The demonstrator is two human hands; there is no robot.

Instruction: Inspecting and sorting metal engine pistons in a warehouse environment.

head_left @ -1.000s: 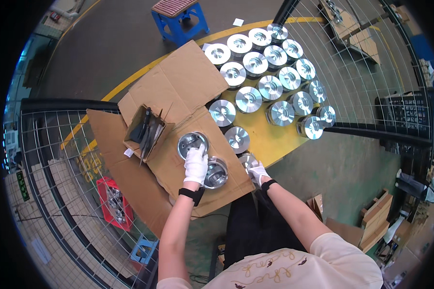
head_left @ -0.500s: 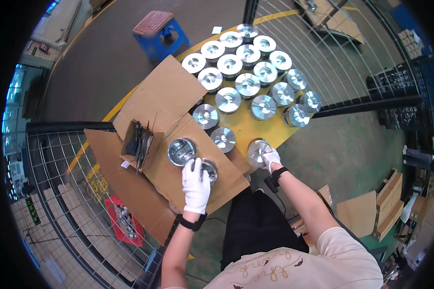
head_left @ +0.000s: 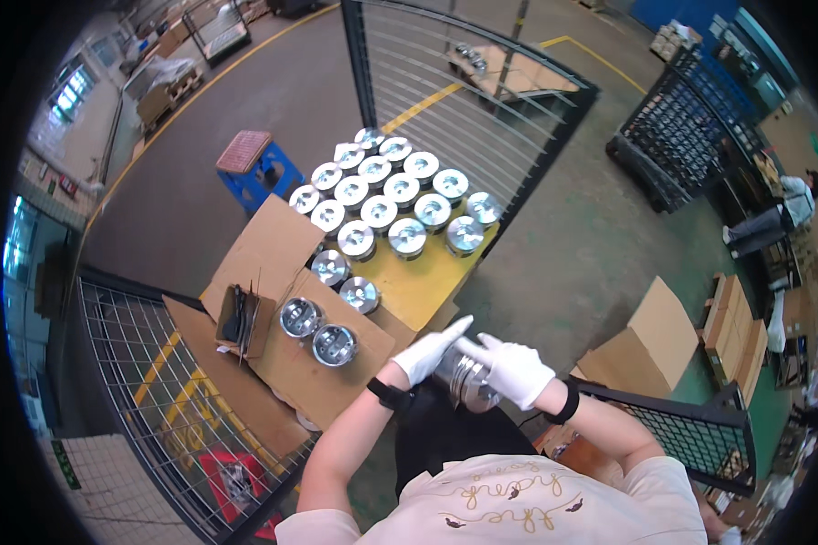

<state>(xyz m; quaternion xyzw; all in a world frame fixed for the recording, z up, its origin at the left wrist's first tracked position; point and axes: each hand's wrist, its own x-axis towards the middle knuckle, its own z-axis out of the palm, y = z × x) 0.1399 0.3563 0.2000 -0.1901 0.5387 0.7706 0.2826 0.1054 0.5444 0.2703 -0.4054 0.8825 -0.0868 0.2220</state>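
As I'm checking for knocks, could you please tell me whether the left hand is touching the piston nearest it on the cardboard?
Apart: the head view shows a strip of cardboard between the left hand and that piston.

A: Loc. type?

B: Industrial workshop, i.e. factory floor. Primary ref.: metal pistons (head_left: 378,213) set in rows on yellow tabletop (head_left: 427,282), ctr. of frame.

A: Addl. indicators?

B: Yellow floor line (head_left: 423,107) and wire-mesh panel (head_left: 550,157), both upper ctr.; black rack (head_left: 677,136), upper R; wooden crates (head_left: 733,322), R side.

A: Personnel?

B: One other person (head_left: 777,221), far R of frame. Also note patchy grey-green floor (head_left: 554,263), R of ctr.
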